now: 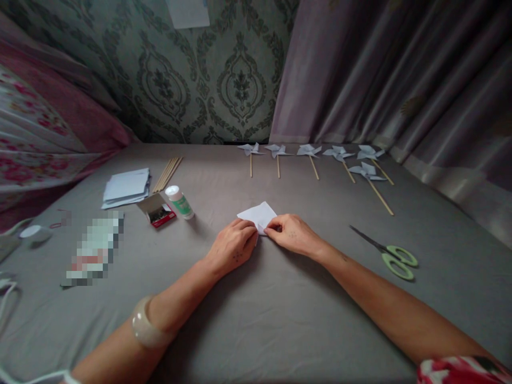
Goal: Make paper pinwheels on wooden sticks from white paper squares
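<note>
Sleeve, right, red and white (460,370): cut off by the lower edge.
Bangle, pale (147,325): on the left forearm.
Cord, white: (36,377) lower left, both ends out of sight.
Cloth, grey (288,320): smooth surface under all the work.
Scissors, green-handled (384,249): lying to the right, blades together, pointing away to the left.
Packet (96,245): at left, blurred into blocks; print illegible.
Left hand (235,246): fingers bent and closed on the near left part of the paper; fingertips partly out of sight.
Right hand (295,234): thumb and forefinger pinched together on the near right edge; remaining fingers curled, partly concealed.
White paper (259,214): one, between the hands at centre, a small fold raised at its near side; near left corner covered by fingers.
Box, red (162,216): flap up, dark contents indistinct.
Bottle, white and green (180,202): upright, label too small to read.
Paper stack (127,186): count not discernible.
Sticks, wooden (168,175): a bundle beside the stack.
Pinwheels, paper on sticks (309,151): six, at far right, two close together.
Sheet, pale (190,15): on the patterned wall (240,80), top cut off.
</note>
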The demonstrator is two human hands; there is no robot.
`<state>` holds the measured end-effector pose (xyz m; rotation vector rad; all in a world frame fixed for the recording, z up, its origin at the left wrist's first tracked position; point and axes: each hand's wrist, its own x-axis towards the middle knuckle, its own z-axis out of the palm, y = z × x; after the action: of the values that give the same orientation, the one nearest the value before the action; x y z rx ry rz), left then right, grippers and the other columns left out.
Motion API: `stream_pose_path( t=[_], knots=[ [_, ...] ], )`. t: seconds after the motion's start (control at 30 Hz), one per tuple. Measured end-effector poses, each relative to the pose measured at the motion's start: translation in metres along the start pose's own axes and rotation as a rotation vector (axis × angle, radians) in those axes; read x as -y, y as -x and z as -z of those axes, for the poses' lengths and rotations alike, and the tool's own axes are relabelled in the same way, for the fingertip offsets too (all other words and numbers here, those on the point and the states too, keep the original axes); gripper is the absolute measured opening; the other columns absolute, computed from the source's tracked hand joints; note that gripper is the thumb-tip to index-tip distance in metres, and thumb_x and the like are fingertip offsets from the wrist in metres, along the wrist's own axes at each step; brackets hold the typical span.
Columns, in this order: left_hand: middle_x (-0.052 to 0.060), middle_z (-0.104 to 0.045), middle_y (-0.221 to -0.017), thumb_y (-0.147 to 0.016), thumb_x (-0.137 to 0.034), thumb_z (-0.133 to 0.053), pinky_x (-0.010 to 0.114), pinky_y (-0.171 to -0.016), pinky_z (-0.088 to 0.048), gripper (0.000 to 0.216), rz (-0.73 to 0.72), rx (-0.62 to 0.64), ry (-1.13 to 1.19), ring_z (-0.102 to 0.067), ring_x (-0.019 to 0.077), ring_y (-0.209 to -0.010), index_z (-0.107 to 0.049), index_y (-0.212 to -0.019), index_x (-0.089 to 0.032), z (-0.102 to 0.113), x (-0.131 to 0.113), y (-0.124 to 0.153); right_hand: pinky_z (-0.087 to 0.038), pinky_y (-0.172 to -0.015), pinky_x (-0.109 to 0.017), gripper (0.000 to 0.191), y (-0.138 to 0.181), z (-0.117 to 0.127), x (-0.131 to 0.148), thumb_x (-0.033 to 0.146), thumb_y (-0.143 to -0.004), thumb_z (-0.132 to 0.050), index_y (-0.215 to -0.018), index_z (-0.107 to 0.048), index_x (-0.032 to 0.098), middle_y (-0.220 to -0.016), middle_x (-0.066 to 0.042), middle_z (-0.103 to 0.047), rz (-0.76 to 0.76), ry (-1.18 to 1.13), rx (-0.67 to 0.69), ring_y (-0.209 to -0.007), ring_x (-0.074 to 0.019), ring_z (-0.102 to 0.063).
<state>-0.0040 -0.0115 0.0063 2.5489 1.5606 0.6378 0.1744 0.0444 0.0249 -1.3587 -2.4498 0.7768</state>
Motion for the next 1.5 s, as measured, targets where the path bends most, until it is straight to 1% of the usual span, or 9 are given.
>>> stream_pose_path(
  t=[0.1,0.27,0.43,0.57,0.63,0.77,1.1,1.5],
  knots=[
    [0.008,-0.069,-0.090,-0.093,-0.023,-0.040,0.030,-0.082,-0.050,0.030,0.012,-0.005,0.014,-0.060,0.0178,-0.089,-0.067,-0.085,-0.016,0.000,0.001,0.000,-0.042,-0.066,-0.024,0.020,-0.001,0.000,0.001,0.029,-0.081,-0.056,-0.082,-0.074,0.021,-0.082,-0.005,-0.074,-0.048,-0.012,-0.005,-0.074,-0.0162,-0.065],
    [0.007,-0.070,-0.091,-0.092,-0.023,-0.043,0.030,-0.080,-0.050,0.026,0.027,-0.019,0.021,-0.061,0.0178,-0.087,-0.068,-0.086,-0.017,0.000,0.002,-0.001,-0.042,-0.064,-0.024,0.019,-0.002,-0.005,0.000,0.028,-0.080,-0.055,-0.079,-0.073,0.021,-0.078,-0.004,-0.073,-0.095,-0.026,-0.053,-0.071,-0.0159,-0.064],
    [0.007,-0.070,-0.091,-0.092,-0.023,-0.045,0.032,-0.083,-0.047,0.025,-0.030,-0.007,0.007,-0.060,0.0178,-0.087,-0.068,-0.086,-0.017,-0.001,0.004,-0.003,-0.042,-0.069,-0.026,0.017,-0.004,-0.008,-0.002,0.025,-0.078,-0.056,-0.076,-0.071,0.020,-0.081,-0.005,-0.072,-0.069,0.011,-0.124,-0.073,-0.0159,-0.063],
    [0.007,-0.070,-0.092,-0.092,-0.026,-0.045,0.034,-0.077,-0.044,0.025,-0.016,0.021,-0.055,-0.059,0.0200,-0.088,-0.068,-0.086,-0.018,0.001,0.004,-0.004,-0.042,-0.071,-0.027,0.016,-0.005,-0.010,-0.003,0.027,-0.078,-0.056,-0.073,-0.070,0.020,-0.083,-0.005,-0.069,-0.072,0.033,-0.145,-0.074,-0.0157,-0.061],
    [0.007,-0.071,-0.093,-0.092,-0.027,-0.045,0.034,-0.075,-0.042,0.025,-0.004,0.030,-0.072,-0.059,0.0203,-0.088,-0.068,-0.087,-0.018,0.002,0.003,-0.004,-0.042,-0.071,-0.027,0.016,-0.006,-0.011,-0.004,0.027,-0.078,-0.056,-0.072,-0.069,0.020,-0.082,-0.004,-0.068,-0.077,0.025,-0.146,-0.073,-0.0152,-0.060],
    [0.007,-0.071,-0.094,-0.093,-0.027,-0.044,0.034,-0.075,-0.040,0.026,0.004,0.019,-0.079,-0.059,0.0203,-0.088,-0.068,-0.090,-0.018,0.003,0.002,-0.004,-0.042,-0.068,-0.026,0.014,-0.007,-0.013,-0.007,0.027,-0.077,-0.057,-0.071,-0.068,0.020,-0.081,-0.004,-0.068,-0.088,0.011,-0.147,-0.072,-0.0147,-0.060],
    [0.009,-0.069,-0.098,-0.094,-0.028,-0.040,0.034,-0.077,-0.042,0.029,0.006,0.028,-0.069,-0.058,0.0204,-0.092,-0.066,-0.102,-0.019,0.000,0.003,-0.004,-0.043,-0.069,-0.026,0.014,-0.009,-0.011,-0.007,0.030,-0.077,-0.058,-0.071,-0.066,0.019,-0.081,-0.004,-0.068,-0.113,0.021,-0.124,-0.072,-0.0154,-0.061],
    [0.009,-0.066,-0.099,-0.095,-0.027,-0.038,0.034,-0.079,-0.043,0.030,-0.002,0.059,-0.084,-0.056,0.0205,-0.093,-0.064,-0.106,-0.019,-0.002,0.003,-0.007,-0.043,-0.069,-0.026,0.016,-0.009,-0.010,-0.005,0.030,-0.077,-0.056,-0.072,-0.067,0.019,-0.083,-0.005,-0.069,-0.136,0.045,-0.099,-0.073,-0.0164,-0.062]
  ],
)
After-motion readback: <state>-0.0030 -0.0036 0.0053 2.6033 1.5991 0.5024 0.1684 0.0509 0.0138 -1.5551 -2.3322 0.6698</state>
